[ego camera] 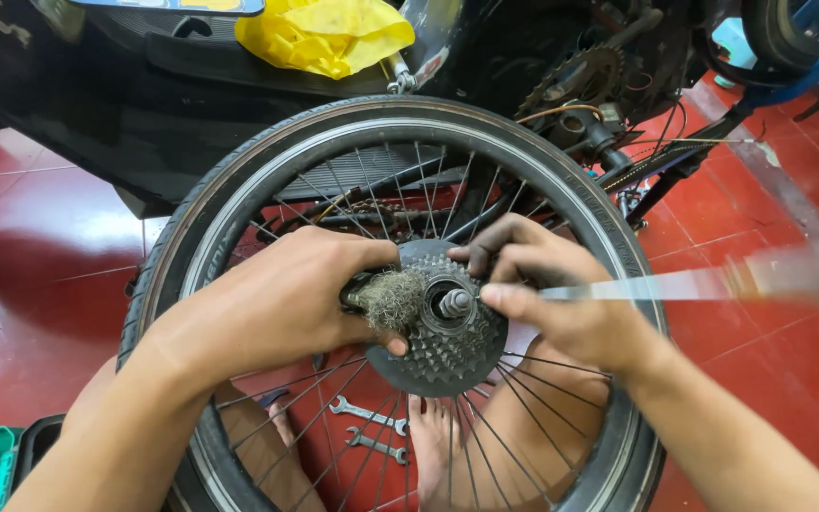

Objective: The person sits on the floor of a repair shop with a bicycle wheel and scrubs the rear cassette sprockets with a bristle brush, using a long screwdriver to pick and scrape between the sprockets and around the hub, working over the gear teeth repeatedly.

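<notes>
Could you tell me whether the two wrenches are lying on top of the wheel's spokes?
No, the two wrenches lie on the red tiled floor, seen through the spokes beneath the wheel.

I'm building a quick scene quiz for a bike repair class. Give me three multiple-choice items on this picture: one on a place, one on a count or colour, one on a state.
1. Where do the wrenches lie?
A. on the red floor, seen through the spokes
B. on the yellow cloth
C. in the green bin

2. What colour is the crumpled cloth at the top?
A. blue
B. yellow
C. white

3. How is the brush held?
A. lying loose on the floor
B. gripped in the left hand against the cog cluster
C. hanging from the tyre

Key: 1 A, two wrenches show on the tiles behind the wheel; 2 B, it is bright yellow; 3 B, the left fingers close around it at the cogs.
</notes>
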